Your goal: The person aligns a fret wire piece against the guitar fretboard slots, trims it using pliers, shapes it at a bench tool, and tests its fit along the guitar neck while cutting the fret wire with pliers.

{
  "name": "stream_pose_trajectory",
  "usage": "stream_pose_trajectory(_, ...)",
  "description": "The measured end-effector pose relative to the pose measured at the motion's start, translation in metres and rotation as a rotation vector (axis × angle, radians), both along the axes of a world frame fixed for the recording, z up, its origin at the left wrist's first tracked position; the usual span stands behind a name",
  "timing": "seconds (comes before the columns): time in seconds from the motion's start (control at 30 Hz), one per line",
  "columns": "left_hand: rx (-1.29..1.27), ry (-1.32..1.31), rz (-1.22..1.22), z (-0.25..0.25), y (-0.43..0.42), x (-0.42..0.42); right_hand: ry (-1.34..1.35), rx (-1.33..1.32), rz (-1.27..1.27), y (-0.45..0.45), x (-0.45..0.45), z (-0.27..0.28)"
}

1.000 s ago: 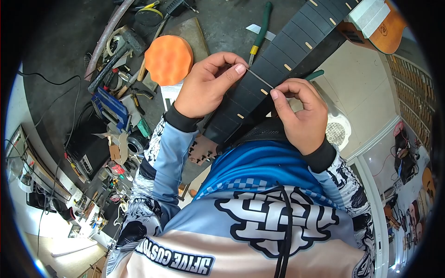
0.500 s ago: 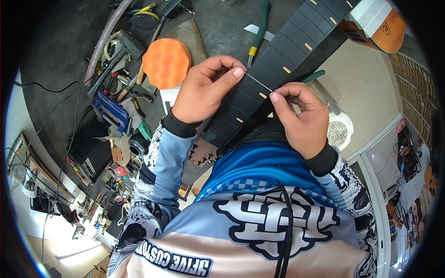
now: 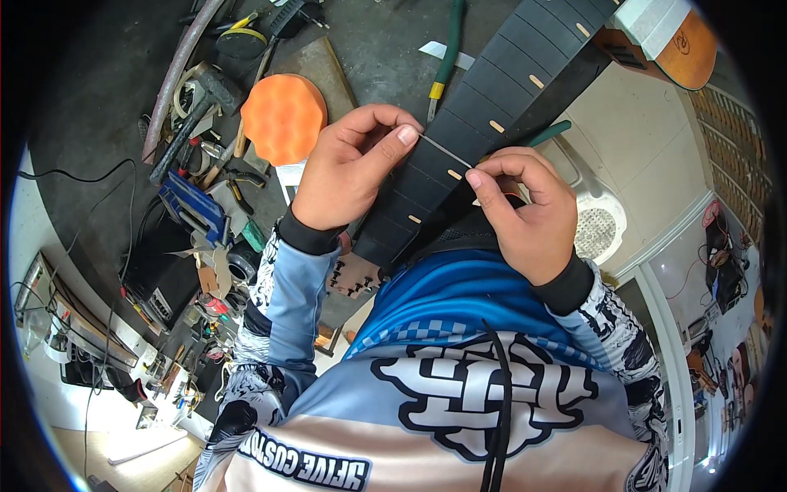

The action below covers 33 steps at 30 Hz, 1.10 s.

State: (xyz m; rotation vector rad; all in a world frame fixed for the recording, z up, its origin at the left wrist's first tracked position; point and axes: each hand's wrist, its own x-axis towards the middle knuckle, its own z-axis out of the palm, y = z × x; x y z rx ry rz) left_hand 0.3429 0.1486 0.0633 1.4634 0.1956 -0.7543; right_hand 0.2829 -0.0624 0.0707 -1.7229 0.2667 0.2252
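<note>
A thin metal fret wire [image 3: 445, 152] stretches between my two hands, lying across or just above the dark fretboard [image 3: 484, 94] of a guitar neck; I cannot tell if it sits in a slot. My left hand [image 3: 348, 164] pinches the wire's far end between thumb and forefinger at one edge of the board. At the opposite edge, my right hand [image 3: 529, 205] pinches the near end. Cut slots and pale oblong inlays mark the fretboard. Below my left hand shows the headstock [image 3: 354, 275] with dark tuners.
An orange foam pad [image 3: 284, 120] lies left of my left hand. Green-handled pliers [image 3: 447, 53] rest beside the fretboard. Further left are a hammer [image 3: 215, 86], a blue clamp [image 3: 193, 205] and a hose [image 3: 180, 78]. A white stool [image 3: 598, 225] stands at right.
The whole view has shifted slightly. Both hands keep their pinch on the fret wire, at about the same place over the fretboard.
</note>
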Motion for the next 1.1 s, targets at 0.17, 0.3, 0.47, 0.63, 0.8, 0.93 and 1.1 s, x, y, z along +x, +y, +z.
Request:
stream_pose_trajectory(0.17, 0.004, 0.019, -0.003, 0.004, -0.003, 0.0, -0.022, -0.016, 0.009, -0.002, 0.0, 0.0)
stream_pose_trajectory(0.3, 0.027, 0.029, -0.014, 0.005, -0.003, 0.002, 0.013, 0.02, -0.006, 0.0, 0.0, -0.001)
stream_pose_trajectory(0.47, 0.034, -0.003, -0.007, 0.004, -0.003, 0.003, 0.07, 0.055, -0.012, -0.001, 0.001, -0.001)
stream_pose_trajectory(0.63, 0.05, -0.003, 0.002, 0.007, -0.005, 0.003, 0.092, 0.079, -0.017, -0.001, 0.001, 0.0)
stream_pose_trajectory(0.8, 0.06, 0.008, -0.016, 0.008, -0.005, 0.003, 0.116, 0.084, 0.0, -0.003, 0.002, 0.0)
stream_pose_trajectory(0.93, 0.085, 0.018, -0.038, 0.01, -0.005, 0.005, 0.117, 0.092, -0.003, -0.003, 0.004, 0.001)
stream_pose_trajectory(1.1, 0.12, 0.008, -0.037, 0.013, -0.007, 0.005, 0.305, 0.158, -0.025, -0.003, 0.006, 0.007)
